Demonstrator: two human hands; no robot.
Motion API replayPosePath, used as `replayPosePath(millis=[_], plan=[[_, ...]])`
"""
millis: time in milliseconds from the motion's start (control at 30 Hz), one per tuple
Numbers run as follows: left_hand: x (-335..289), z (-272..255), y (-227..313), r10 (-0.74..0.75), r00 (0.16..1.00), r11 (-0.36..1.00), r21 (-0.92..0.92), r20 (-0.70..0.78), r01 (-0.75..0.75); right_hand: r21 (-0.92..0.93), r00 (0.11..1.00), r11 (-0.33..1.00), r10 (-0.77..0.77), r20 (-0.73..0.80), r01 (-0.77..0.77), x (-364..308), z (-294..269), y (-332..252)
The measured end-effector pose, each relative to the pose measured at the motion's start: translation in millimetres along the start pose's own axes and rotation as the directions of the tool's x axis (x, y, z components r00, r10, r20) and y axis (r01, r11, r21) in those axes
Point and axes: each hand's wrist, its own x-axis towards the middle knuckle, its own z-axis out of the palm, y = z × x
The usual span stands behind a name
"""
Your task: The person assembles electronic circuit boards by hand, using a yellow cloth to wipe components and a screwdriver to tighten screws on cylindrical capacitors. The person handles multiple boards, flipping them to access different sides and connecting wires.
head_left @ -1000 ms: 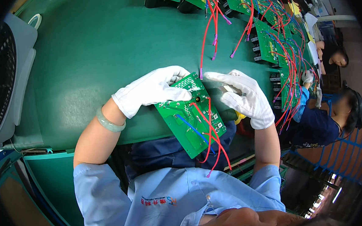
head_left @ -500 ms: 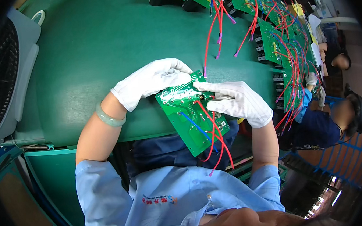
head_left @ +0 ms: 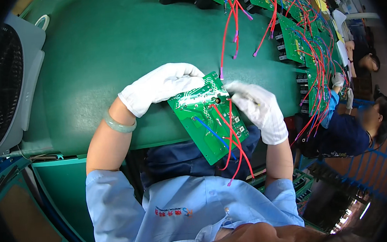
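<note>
My left hand (head_left: pixel 161 88), in a white glove, grips the upper left edge of a green circuit board (head_left: pixel 207 146), with the fingers partly hidden behind it. The board is tilted, its soldered side up, over the table's near edge and my lap. Several red wires (head_left: pixel 234 140) and a blue wire (head_left: pixel 209 129) run from it and hang over its lower right side. Close by its right edge is my right hand (head_left: pixel 262 112), also gloved. Its fingers are bent and smeared by motion, so whether they pinch anything does not show.
More circuit boards (head_left: pixel 291 45) with red and blue wires line the table's far and right sides. A grey fan-like unit (head_left: pixel 32 40) stands at the left of the green tabletop (head_left: pixel 106 46). At the right sits a co-worker (head_left: pixel 344 134) with gloved hands at the boards.
My right hand has drawn off the board's face to its right side, where its fingers had rested before. My left hand keeps its hold; the board has barely shifted.
</note>
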Motion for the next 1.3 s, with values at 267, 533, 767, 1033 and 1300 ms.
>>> replayPosePath(millis=[267, 533, 767, 1033, 1300], plan=[[5.5, 18.3, -2.9, 0.064, 0.996, 0.995, -0.069, -0.058, -0.068, -0.013, 0.973, 0.978, 0.206, -0.105, -0.209, -25.9, -2.0, -14.5], [8.6, 24.7, -8.2, 0.105, 0.977, 0.981, -0.144, -0.184, -0.132, -0.273, 0.948, 0.962, -0.109, -0.298, 0.025, -42.0, -5.3, -8.9], [12.3, 33.8, -6.6, 0.436, 0.664, 0.858, 0.059, -0.607, -0.51, 0.168, 0.725, 0.985, 0.148, -0.673, -0.045, -72.5, -50.1, -8.0], [19.7, 29.2, -10.5, 0.431, 0.648, 0.869, 0.096, -0.627, -0.485, -0.614, 0.93, 0.773, -0.327, -0.169, 0.16, -9.9, 1.8, -44.7], [17.8, 29.0, -10.5, 0.415, 0.693, 0.87, 0.033, -0.59, -0.492, -0.725, 0.88, 0.674, -0.421, -0.218, 0.143, 12.6, 24.1, -40.2]])
